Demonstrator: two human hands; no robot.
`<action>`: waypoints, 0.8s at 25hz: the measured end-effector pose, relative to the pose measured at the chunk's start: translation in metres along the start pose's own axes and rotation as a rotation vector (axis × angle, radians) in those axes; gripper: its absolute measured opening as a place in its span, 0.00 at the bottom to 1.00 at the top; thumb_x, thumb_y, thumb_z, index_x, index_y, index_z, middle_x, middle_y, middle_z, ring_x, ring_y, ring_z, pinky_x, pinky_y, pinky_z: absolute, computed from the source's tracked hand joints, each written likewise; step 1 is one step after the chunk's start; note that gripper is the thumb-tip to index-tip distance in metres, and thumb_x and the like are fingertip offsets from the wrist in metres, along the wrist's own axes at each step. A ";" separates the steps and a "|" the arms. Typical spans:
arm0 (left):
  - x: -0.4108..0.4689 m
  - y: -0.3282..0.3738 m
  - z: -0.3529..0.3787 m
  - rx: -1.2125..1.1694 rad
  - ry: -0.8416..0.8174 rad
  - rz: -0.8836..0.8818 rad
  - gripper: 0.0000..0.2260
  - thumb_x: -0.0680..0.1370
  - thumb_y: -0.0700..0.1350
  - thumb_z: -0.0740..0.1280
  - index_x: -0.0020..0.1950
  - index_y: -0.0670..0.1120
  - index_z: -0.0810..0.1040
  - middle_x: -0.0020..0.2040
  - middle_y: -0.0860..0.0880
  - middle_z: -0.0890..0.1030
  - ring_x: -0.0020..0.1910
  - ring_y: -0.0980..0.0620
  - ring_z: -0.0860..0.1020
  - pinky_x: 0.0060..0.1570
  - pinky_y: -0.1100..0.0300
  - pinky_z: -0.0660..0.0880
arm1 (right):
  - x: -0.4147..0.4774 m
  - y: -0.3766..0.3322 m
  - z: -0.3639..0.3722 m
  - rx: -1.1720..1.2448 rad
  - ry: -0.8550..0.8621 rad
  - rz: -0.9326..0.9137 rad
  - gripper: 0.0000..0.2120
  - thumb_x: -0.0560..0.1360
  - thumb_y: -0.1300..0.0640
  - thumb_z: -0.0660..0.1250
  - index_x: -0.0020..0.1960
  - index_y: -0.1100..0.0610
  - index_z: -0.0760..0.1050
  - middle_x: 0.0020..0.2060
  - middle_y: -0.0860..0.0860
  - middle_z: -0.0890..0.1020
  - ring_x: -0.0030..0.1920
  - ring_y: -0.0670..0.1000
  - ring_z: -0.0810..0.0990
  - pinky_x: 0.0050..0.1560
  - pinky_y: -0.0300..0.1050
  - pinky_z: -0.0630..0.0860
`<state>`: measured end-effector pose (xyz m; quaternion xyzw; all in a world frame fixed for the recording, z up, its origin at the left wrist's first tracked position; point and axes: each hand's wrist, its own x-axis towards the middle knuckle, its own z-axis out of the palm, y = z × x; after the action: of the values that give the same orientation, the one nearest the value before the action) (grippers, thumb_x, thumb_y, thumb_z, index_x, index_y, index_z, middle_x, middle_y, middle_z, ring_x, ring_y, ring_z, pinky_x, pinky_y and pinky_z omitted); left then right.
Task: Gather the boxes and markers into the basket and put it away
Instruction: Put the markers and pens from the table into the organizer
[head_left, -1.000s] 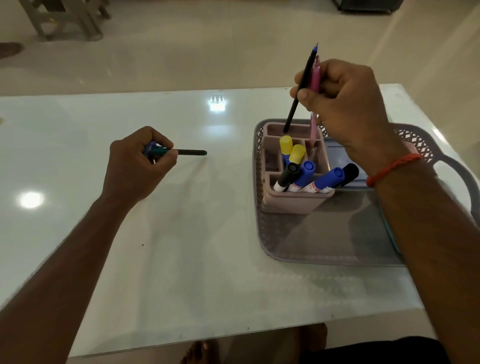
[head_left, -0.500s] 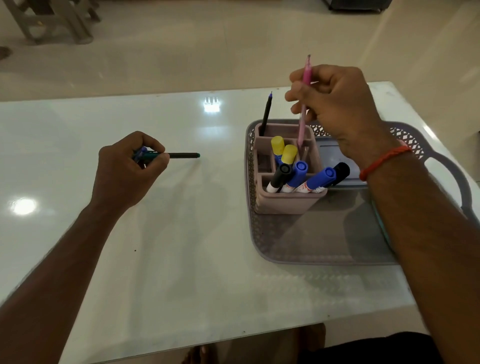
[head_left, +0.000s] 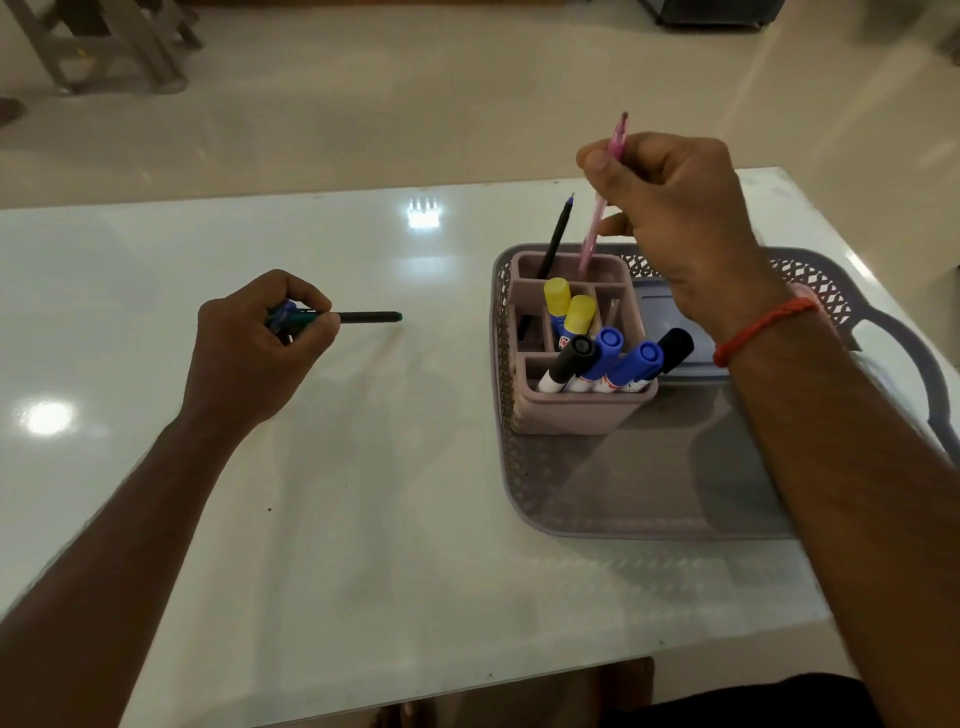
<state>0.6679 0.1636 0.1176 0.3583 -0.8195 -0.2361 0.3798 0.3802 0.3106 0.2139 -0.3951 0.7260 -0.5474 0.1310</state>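
My right hand (head_left: 670, 218) has its grip pinched on the pink pen (head_left: 597, 228), whose tip is at the back compartment of the organiser box (head_left: 576, 410), which stands in the basket (head_left: 519, 483). If I release it tilted, I think it may topple out. Left of the box, my left hand (head_left: 254, 348) has its grip closed on pens (head_left: 363, 317).

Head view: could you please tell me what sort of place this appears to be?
Most likely a room in a home, though not certain: a glossy white table on a polished pale floor, a plastic basket of markers, and furniture legs beyond.
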 end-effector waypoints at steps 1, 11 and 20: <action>0.000 0.000 0.000 -0.002 0.000 0.002 0.04 0.74 0.42 0.74 0.44 0.49 0.80 0.35 0.53 0.79 0.35 0.47 0.75 0.33 0.67 0.68 | 0.000 0.003 -0.001 -0.024 -0.004 0.022 0.07 0.78 0.52 0.69 0.53 0.52 0.82 0.43 0.48 0.84 0.38 0.45 0.83 0.41 0.42 0.83; -0.001 -0.003 -0.003 -0.004 0.007 0.002 0.04 0.74 0.44 0.74 0.46 0.50 0.80 0.37 0.53 0.79 0.35 0.56 0.74 0.33 0.75 0.66 | -0.002 0.008 0.007 -0.092 -0.200 0.025 0.23 0.73 0.62 0.74 0.67 0.55 0.75 0.50 0.53 0.86 0.49 0.48 0.86 0.56 0.46 0.82; 0.000 -0.001 -0.008 -0.040 0.039 -0.033 0.06 0.74 0.41 0.74 0.47 0.47 0.79 0.35 0.49 0.77 0.33 0.55 0.74 0.33 0.73 0.67 | -0.004 0.008 0.013 -0.266 -0.413 -0.030 0.20 0.79 0.64 0.65 0.70 0.53 0.74 0.60 0.50 0.83 0.55 0.44 0.83 0.58 0.43 0.80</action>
<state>0.6745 0.1619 0.1224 0.3689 -0.8009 -0.2517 0.3990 0.3871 0.3054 0.2010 -0.5231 0.7436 -0.3567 0.2151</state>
